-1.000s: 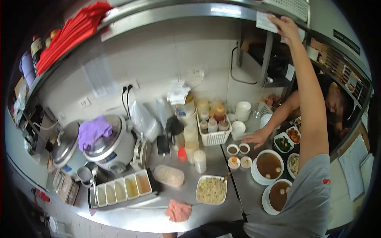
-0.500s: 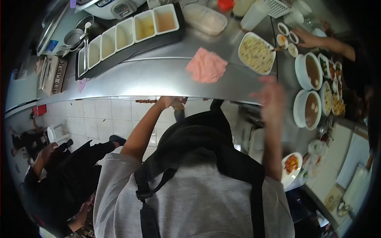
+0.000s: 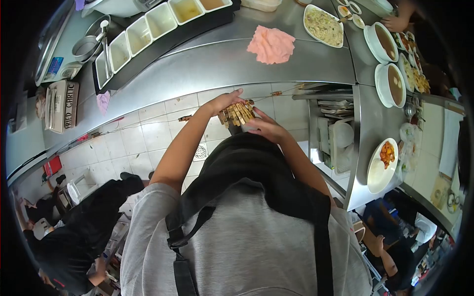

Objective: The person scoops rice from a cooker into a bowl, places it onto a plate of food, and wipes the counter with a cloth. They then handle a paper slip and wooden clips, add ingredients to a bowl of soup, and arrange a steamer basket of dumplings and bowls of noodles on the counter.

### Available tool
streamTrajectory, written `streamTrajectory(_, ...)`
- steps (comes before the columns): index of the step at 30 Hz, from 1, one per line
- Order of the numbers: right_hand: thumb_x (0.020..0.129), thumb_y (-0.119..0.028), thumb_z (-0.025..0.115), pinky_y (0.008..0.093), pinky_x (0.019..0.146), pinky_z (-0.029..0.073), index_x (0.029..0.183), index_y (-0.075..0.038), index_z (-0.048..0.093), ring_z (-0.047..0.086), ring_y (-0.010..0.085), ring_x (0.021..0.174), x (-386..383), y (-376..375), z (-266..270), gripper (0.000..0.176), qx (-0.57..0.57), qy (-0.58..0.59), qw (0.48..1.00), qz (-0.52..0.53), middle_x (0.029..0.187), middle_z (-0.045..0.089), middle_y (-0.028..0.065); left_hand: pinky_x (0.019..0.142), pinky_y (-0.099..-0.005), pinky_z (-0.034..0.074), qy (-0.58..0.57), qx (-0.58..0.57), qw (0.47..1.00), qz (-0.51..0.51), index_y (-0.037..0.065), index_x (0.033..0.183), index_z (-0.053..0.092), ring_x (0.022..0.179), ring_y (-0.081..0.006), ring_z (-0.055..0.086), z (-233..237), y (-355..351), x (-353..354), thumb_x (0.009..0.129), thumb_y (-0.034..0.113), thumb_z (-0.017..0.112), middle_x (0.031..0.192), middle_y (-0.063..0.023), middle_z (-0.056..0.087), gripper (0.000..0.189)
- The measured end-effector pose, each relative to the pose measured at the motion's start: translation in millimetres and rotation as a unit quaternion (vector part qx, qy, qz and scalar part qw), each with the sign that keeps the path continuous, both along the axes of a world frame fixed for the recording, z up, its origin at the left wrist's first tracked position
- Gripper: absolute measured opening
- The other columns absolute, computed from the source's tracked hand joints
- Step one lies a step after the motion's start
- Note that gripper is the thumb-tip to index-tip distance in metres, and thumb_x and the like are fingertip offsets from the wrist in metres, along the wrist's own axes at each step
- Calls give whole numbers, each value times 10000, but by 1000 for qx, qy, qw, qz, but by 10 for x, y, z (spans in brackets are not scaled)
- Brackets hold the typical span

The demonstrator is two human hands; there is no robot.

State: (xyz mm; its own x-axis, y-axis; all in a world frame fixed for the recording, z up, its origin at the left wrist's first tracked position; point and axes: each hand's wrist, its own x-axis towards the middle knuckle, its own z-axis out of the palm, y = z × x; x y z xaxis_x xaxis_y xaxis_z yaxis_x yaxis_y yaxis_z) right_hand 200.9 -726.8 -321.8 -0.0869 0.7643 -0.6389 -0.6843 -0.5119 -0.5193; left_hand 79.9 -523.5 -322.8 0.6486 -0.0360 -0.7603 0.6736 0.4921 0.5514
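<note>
Clips: bunch of wooden clips (image 3: 238, 114), just above the middle of the frame, between the two hands, in front of the counter edge.
Left hand (image 3: 222, 102): along the upper left of the bunch, touching it; fingers reach over the top. Cannot tell whether it grasps any clip.
Right hand (image 3: 270, 129): at the lower right of the bunch, fingers parted and directed at the clips. Cannot tell whether any is pinched.
Loose clip (image 3: 184, 118): left of the bunch, apart from it; a second clip (image 3: 276, 93) to the upper right, also apart.
Apron (image 3: 247, 153): black, directly below the hands.
Counter (image 3: 207, 64): steel, across the upper frame.
Cloth (image 3: 271, 45): pink, crumpled, top centre on the counter.
Dish (image 3: 306, 30): white, right of the cloth; holds pale shredded food.
Tubs: row of white tubs in a black rack (image 3: 168, 47), upper left.
Box (image 3: 63, 106): marked FRIED GARLIC, left of the rack.
Soup: two white bowls, upper right, one (image 3: 371, 45) above the other (image 3: 381, 86); brown broth in both.
Plate (image 3: 377, 172): right side; red-orange food (image 3: 387, 154) on its upper part.
Co-workers: person in black (image 3: 79, 217), lower left; another person's hand (image 3: 397, 20), upper right, near the upper bowl.
</note>
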Motion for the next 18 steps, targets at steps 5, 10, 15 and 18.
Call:
streamTrajectory(5,842,-323,522,417,944,371,1386,-102,250,420,234,1192,532,69,-494,647,-15,-96,966,-238,1304,442,66,723,-244,482,-5,61,997,-37,27,1136,592,777,-98,610,116,-6,1,914,567,307,970,-54,656,650)
streamTrajectory(10,800,-309,427,397,885,344,1133,-132,517,468,198,1133,875,188,-452,388,14,-78,974,-210,1085,560,14,709,-247,485,11,46,998,-39,32,1137,592,770,-95,610,195,1,24,914,572,297,973,-55,657,655)
streamTrajectory(15,807,-309,391,368,902,335,1175,-131,510,536,210,1045,724,27,-65,426,33,-33,985,-163,1066,584,66,692,-241,488,42,55,997,-36,29,1142,589,771,-102,615,319,-23,36,908,584,295,965,-62,659,670)
streamTrajectory(18,821,-289,379,377,922,353,1204,-110,483,526,232,1083,675,-10,13,435,44,-26,982,-180,1074,580,88,701,-238,489,35,33,998,-33,20,1141,586,773,-108,619,288,11,46,911,583,283,957,-68,660,680)
